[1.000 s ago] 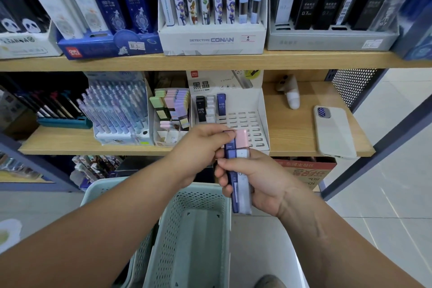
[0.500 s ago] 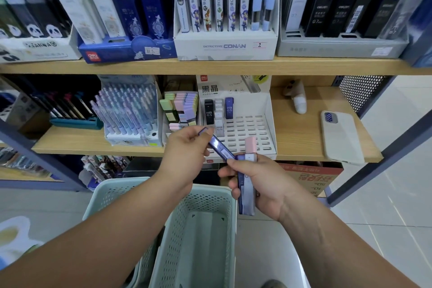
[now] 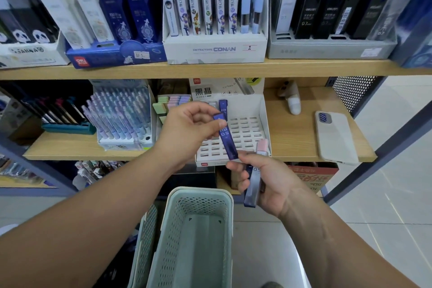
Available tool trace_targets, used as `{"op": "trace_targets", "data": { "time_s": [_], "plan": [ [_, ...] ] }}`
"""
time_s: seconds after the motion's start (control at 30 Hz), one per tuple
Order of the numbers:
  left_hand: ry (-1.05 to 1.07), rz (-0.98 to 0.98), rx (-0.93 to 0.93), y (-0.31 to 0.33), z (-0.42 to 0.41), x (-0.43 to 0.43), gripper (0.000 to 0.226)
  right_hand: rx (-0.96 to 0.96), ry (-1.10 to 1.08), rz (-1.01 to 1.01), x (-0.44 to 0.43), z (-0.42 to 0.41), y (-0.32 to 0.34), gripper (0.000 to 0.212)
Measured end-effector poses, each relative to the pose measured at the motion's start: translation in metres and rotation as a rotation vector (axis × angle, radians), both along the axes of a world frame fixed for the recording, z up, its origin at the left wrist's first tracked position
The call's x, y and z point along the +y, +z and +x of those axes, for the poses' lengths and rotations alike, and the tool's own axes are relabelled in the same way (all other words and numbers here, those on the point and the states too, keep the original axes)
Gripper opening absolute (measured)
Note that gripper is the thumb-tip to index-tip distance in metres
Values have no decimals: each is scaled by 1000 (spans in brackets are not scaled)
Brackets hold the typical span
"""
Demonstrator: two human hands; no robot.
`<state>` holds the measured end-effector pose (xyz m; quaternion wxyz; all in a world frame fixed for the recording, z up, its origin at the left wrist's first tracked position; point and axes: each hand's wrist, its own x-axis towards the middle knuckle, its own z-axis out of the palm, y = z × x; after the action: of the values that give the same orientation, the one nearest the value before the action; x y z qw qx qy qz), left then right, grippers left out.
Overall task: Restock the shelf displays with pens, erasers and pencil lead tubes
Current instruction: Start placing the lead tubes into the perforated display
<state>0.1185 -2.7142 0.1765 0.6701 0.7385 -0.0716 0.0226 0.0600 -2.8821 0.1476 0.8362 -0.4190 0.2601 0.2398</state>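
Left hand (image 3: pixel 187 128) fingers clamped on upper end of blue lead tube (image 3: pixel 226 138), held before slotted display tray (image 3: pixel 261 121); likely light, rigid, slick plastic, best pinched mid-body; right hand (image 3: pixel 268 184) fingers closed round spare tubes (image 3: pixel 253 184)

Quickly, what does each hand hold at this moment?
Left hand: closed on one blue lead tube, marked HB 0.5.
Right hand: closed on a bundle of lead tubes, one with a pink cap.
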Motion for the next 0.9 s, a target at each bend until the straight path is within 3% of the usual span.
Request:
{"op": "trace_targets", "data": {
  "time_s": [0.13, 0.3, 0.4, 0.57, 0.8, 0.9],
  "plan": [
    [55, 198, -72, 3, 23, -3, 18, -23, -137, -149, -10, 3, -4, 10],
    [175, 533, -177, 6, 56, -5, 23, -115, -291, -416, -25, 8, -10, 11],
    [164, 554, -153, -1, 70, -9, 29, -137, -342, -539, -31, 11, -16, 11],
    [141, 643, -113, -13, 80, -14, 16, -151, -343, -679, -35, 13, -25, 11],
    [125, 739, -201, -21, 85, -13, 6, -131, -261, -712, -34, 15, -39, 10],
    [96, 733, -158, -19, 89, -14, 7, -148, -252, -741, -33, 18, -41, 9]
  ]
}}
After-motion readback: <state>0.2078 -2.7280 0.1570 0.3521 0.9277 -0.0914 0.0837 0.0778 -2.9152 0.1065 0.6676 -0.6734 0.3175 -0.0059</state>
